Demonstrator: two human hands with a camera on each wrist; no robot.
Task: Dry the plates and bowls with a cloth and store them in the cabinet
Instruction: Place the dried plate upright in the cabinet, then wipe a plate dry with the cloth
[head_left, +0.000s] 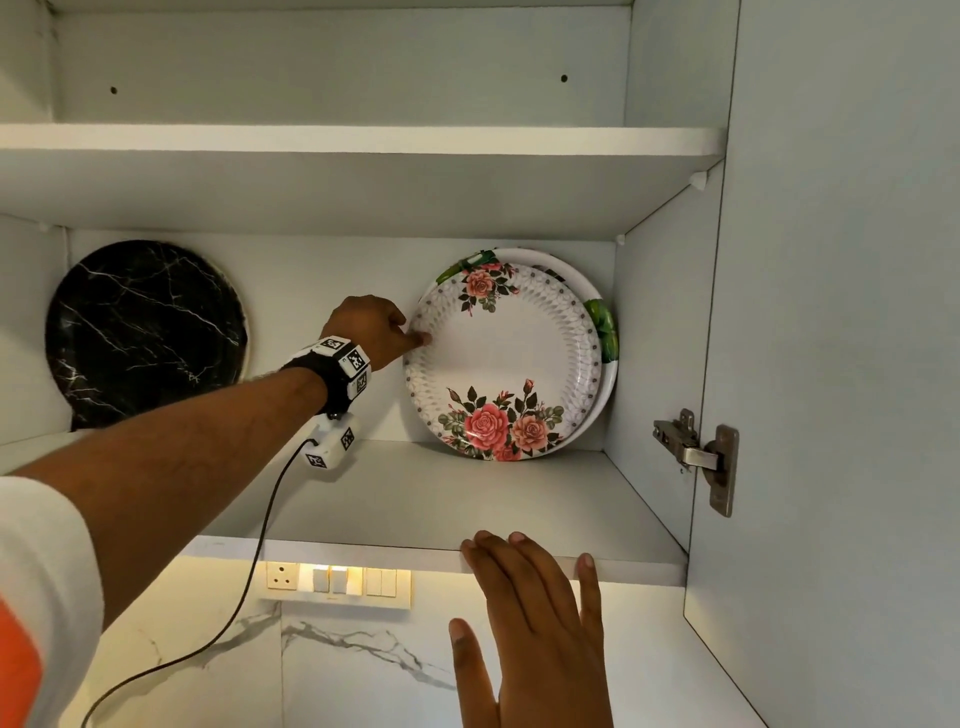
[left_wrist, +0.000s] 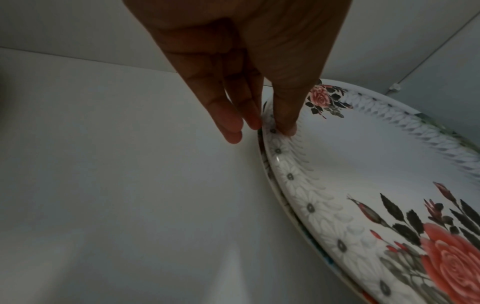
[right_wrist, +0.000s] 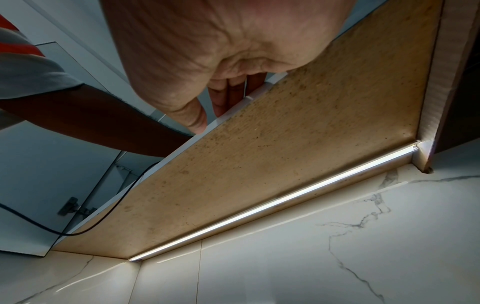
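Note:
A white plate with pink roses (head_left: 504, 358) (left_wrist: 363, 164) stands on edge against the cabinet's back wall, on the lower shelf (head_left: 467, 499). Behind it leans a larger plate with a green pattern (head_left: 605, 332). My left hand (head_left: 415, 338) (left_wrist: 270, 127) pinches the rose plate's left rim, thumb on the front and fingers behind. My right hand (head_left: 530, 587) (right_wrist: 221, 98) is lower, with straight fingers resting on the shelf's front edge and nothing in it. No cloth or bowl is in view.
A black marbled plate (head_left: 145, 332) leans at the shelf's left end. The upper shelf (head_left: 363, 140) shows nothing on it. The open cabinet door (head_left: 831, 364) with its hinge (head_left: 696, 452) stands at right. A socket panel (head_left: 337, 579) and light strip (right_wrist: 272, 201) sit under the cabinet.

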